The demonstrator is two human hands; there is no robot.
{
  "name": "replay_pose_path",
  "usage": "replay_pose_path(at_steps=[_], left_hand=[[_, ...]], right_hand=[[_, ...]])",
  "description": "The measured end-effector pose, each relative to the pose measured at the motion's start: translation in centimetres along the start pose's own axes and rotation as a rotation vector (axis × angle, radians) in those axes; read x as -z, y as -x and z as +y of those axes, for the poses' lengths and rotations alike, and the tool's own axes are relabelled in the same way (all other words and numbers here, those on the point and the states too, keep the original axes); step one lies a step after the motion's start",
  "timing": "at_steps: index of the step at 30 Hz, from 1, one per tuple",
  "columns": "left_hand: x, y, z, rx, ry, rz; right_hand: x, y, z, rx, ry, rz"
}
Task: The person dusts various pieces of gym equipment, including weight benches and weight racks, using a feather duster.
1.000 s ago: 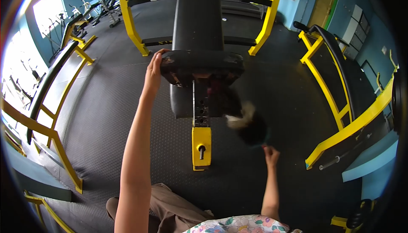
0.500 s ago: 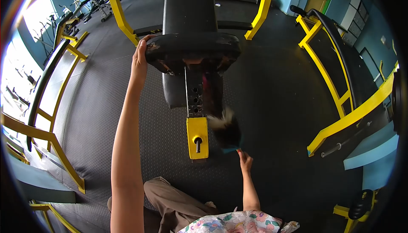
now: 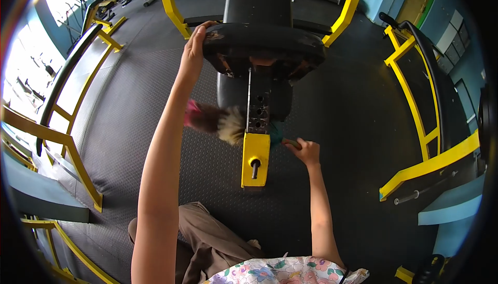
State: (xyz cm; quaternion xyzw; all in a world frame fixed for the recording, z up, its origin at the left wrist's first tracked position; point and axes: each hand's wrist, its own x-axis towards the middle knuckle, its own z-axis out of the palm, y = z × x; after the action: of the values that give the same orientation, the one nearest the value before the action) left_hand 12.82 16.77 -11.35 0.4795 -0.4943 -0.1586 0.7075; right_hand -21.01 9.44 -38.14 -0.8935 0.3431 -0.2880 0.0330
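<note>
My left hand (image 3: 195, 51) grips the left edge of a worn black padded seat (image 3: 264, 43) on a bench. Under the seat stands a black metal post with holes (image 3: 259, 109), set in a yellow base (image 3: 256, 159) with a black pin. In my right hand (image 3: 306, 152), the fingers are closed round the handle of a fluffy duster (image 3: 231, 126). The duster lies across behind the post, its pink and brown end out to the left, blurred by motion. Its teal part shows right of the post.
Yellow-framed benches with black pads stand at the left (image 3: 78, 82) and right (image 3: 407, 92). A yellow upright frame (image 3: 174, 6) rises behind the seat. Black textured matting (image 3: 207, 180) covers the floor. A metal bar (image 3: 407, 199) lies low at the right.
The duster has swung from right of the post to across behind it, pointing left. My right hand has moved up. The view has shifted, and my left hand remains on the seat edge.
</note>
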Motion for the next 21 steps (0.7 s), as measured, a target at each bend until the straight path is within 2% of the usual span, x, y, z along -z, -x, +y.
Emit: replay_pose_path(at_steps=[3, 7, 11, 14, 16, 19, 21], left_hand=[[0.1, -0.1, 0.0, 0.007, -0.047, -0.015], [0.0, -0.2, 0.2, -0.052, -0.108, 0.008], [0.1, 0.0, 0.2, -0.014, -0.042, -0.037], [0.1, 0.2, 0.5, -0.014, -0.092, -0.006], [0.2, 0.0, 0.2, -0.008, -0.045, -0.037], [0.2, 0.0, 0.1, 0.015, -0.011, -0.036], [0.2, 0.0, 0.0, 0.0, -0.03, -0.028]], right_hand=[[1.3, 1.3, 1.3, -0.041, 0.093, 0.073], [3.8, 4.5, 3.7, -0.01, 0.015, 0.103], [3.8, 2.2, 3.2, 0.006, -0.031, 0.077], [2.8, -0.7, 2.1, 0.048, -0.107, 0.172], [3.0, -3.0, 1.4, -0.022, -0.08, 0.107], [2.9, -5.0, 3.4, -0.146, 0.01, 0.136], [1.8, -4.9, 4.2, -0.152, -0.004, 0.181]])
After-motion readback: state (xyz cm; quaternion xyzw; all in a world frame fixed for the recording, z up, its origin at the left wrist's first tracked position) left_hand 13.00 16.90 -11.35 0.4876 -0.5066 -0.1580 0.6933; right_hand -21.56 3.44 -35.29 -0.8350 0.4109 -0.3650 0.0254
